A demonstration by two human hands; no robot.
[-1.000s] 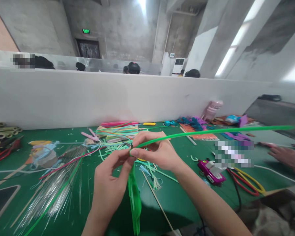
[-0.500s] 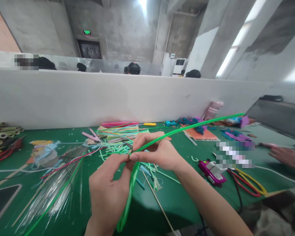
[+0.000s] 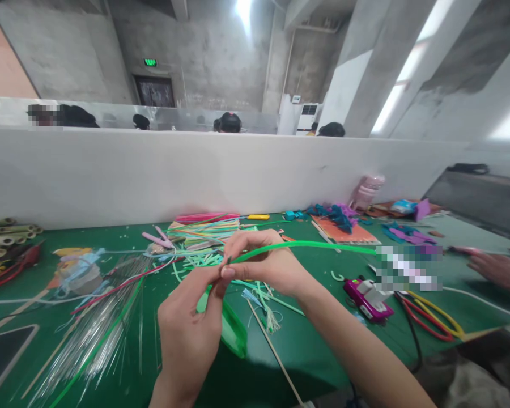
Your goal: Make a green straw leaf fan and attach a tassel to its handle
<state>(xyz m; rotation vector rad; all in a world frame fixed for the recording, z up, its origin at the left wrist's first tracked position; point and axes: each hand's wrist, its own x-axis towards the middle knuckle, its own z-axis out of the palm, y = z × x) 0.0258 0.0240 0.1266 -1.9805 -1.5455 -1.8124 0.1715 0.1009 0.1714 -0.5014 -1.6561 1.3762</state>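
My left hand (image 3: 191, 323) and my right hand (image 3: 270, 266) meet over the middle of the table, thumbs and fingertips pinched together. Between them is a long bright green strip (image 3: 318, 245), which arches away to the right over my right hand. A small dark end pokes out at the pinch point. Below my fingers hangs a green leaf-shaped piece (image 3: 237, 334), partly covered by my left hand. Whether it is joined to the strip is hidden. Behind my hands lie green and pale cut strips (image 3: 202, 259).
Thin clear rods (image 3: 102, 328) and a phone-like dark slab (image 3: 6, 362) lie left. Pink-handled scissors (image 3: 158, 237) rest behind. On the right are a purple power strip (image 3: 368, 300), red and yellow handles (image 3: 436, 323) and another person's hand (image 3: 499, 275). A white partition (image 3: 153, 175) stands behind.
The green strip's free end has dropped from a raised slant to a lower arch. The leaf-shaped piece has swung to the right and turned its broad side. Both hands keep their pinch.
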